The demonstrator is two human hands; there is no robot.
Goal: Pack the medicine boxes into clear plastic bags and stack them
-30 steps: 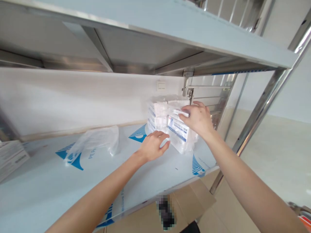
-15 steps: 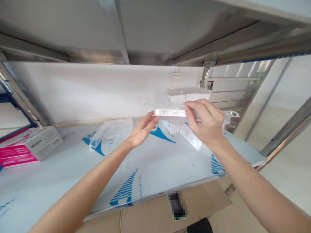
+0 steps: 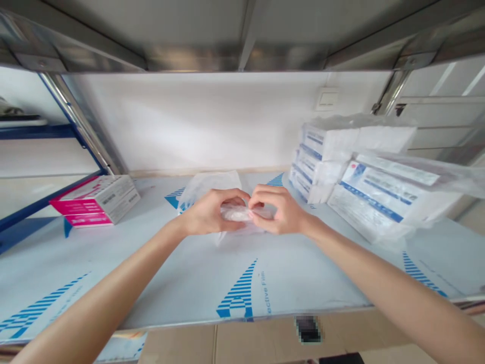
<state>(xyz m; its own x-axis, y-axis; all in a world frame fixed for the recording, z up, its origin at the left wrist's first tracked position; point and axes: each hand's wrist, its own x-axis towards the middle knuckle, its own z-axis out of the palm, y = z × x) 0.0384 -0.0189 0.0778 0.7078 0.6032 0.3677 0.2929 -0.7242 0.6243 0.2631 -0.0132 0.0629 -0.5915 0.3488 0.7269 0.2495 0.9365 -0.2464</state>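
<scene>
1. Protective film printed in blue covers a metal shelf (image 3: 170, 283) set before a white wall (image 3: 227, 121), beneath the ribbed underside of an upper shelf (image 3: 189, 35).

2. At far left, a pink-and-white carton (image 3: 96, 202) sits on the film, well apart from the hands. Nothing there looks likely to disturb it.

3. Behind the left hand lies a crumpled clear bag (image 3: 215, 182). Its thin plastic could cling to a knuckle and be dragged along.

4. The left hand (image 3: 202, 212) curls around one end of a wrapped packet (image 3: 234, 213), fingers above and thumb below, the space between them narrow. Too hard a squeeze could crumple the packet.

5. That wrapped packet is at center, between the two hands; whether it touches the shelf cannot be told. Slick wrapping might let it slip if the left hold loosens.

6. The right hand (image 3: 278, 210) closes thumb and fingertips in a pinch on the wrapping at the packet's near end. A sharp tug there could tear it unevenly.

7. At right, a stack of white boxes (image 3: 324, 151) stands beside a blue-banded box (image 3: 379, 194) with loose plastic (image 3: 462, 172) trailing from it. A sleeveless forearm snagging that plastic could pull the box over.
</scene>
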